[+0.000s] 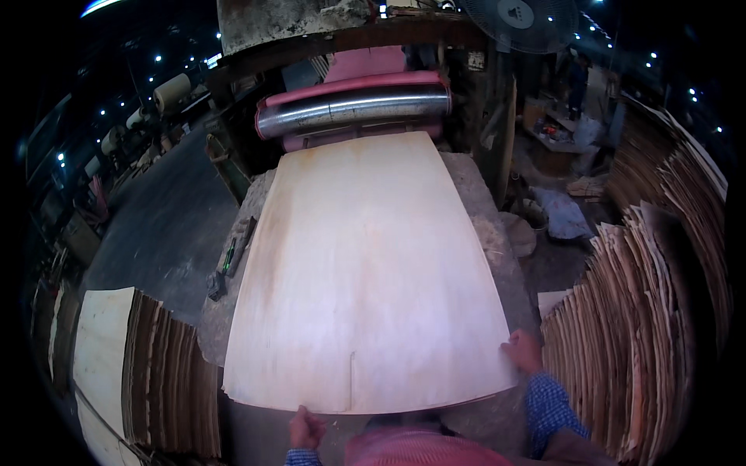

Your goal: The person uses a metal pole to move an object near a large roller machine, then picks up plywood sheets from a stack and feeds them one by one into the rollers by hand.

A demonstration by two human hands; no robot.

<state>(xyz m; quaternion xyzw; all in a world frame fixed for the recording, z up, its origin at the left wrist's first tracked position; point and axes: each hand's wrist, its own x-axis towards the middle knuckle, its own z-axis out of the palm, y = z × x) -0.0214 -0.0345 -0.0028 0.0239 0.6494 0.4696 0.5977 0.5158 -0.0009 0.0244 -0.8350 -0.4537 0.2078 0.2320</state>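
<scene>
A large pale wood veneer sheet (pixel 365 264) lies flat before me, with brown stains toward its left side and a short dark split near its front edge. Its far end reaches the shiny metal roller (pixel 357 109) of a machine. My left hand (pixel 307 429) is closed, thumb and finger pinching the front edge left of centre. At the near right corner, my right hand (pixel 525 351) grips the side edge with its fingertips. Whether other sheets lie under this one is hard to tell.
Upright stacks of veneer stand close by on the left (pixel 171 373) and right (pixel 622 334). The worktable (pixel 486 225) shows along both sides of the sheet, with a dark tool (pixel 227 260) on its left. A fan (pixel 517 15) hangs at the upper right.
</scene>
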